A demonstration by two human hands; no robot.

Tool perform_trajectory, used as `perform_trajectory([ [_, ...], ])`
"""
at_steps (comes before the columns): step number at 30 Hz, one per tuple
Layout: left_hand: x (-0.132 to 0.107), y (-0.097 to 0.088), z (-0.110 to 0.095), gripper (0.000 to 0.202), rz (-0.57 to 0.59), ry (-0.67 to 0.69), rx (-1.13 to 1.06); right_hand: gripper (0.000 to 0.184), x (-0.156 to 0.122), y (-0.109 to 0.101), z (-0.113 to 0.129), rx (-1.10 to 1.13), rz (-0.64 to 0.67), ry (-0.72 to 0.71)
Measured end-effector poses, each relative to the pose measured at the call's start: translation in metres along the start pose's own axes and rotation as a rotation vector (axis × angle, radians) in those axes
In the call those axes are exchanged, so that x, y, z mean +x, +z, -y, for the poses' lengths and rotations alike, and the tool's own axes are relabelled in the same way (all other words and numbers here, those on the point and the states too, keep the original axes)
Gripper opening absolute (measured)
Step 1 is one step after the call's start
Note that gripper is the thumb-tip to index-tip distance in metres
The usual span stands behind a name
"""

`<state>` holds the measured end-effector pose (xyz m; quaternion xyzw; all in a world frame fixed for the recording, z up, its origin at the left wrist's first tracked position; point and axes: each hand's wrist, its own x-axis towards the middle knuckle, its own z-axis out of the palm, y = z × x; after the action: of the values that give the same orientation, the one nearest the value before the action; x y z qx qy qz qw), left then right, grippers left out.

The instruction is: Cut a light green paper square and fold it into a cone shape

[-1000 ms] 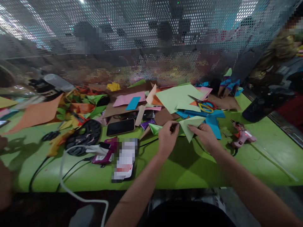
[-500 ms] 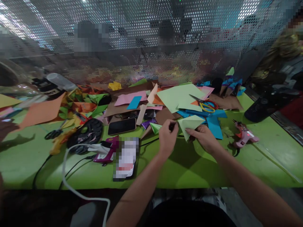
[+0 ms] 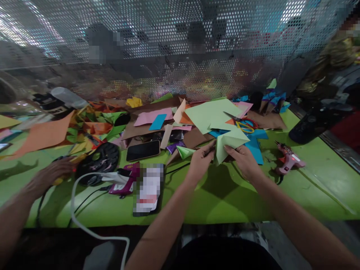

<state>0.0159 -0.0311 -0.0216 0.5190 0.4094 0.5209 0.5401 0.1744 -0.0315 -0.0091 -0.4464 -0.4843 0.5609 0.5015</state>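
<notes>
Green table (image 3: 225, 202) under perforated metal screen (image 3: 168, 45)

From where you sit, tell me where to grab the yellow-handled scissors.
Take the scissors by the yellow handle loops, coming from the right and above. The loops lie toward the right on the paper pile, clear of other things, while the blades point left across the light green sheet, so a left approach meets the tips.

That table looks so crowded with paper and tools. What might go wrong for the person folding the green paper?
The glue gun lies close by the right hand, and its light seems lit, so a burn looks possible. Open scissors sit just behind the folded light green paper, within easy reach of a careless move. A co-worker's hand reaching in among the cables could tug something off the table.
</notes>
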Motion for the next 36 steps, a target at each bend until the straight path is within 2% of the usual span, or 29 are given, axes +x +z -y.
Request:
perform_trajectory([
  [11,-0.002,0.001,-0.003,0.053,0.017,-0.066,-0.070,0.040,0.001,-0.002,-0.003,-0.070,0.005,-0.095],
  [26,-0.003,0.002,-0.002,0.048,0.015,-0.086,-0.049,0.038,0.005,-0.002,-0.008,-0.131,-0.061,-0.126],
  [36,-0.003,0.002,-0.002,0.049,0.067,-0.092,-0.044,0.044,0.008,-0.004,-0.012,-0.115,-0.090,-0.105],
])
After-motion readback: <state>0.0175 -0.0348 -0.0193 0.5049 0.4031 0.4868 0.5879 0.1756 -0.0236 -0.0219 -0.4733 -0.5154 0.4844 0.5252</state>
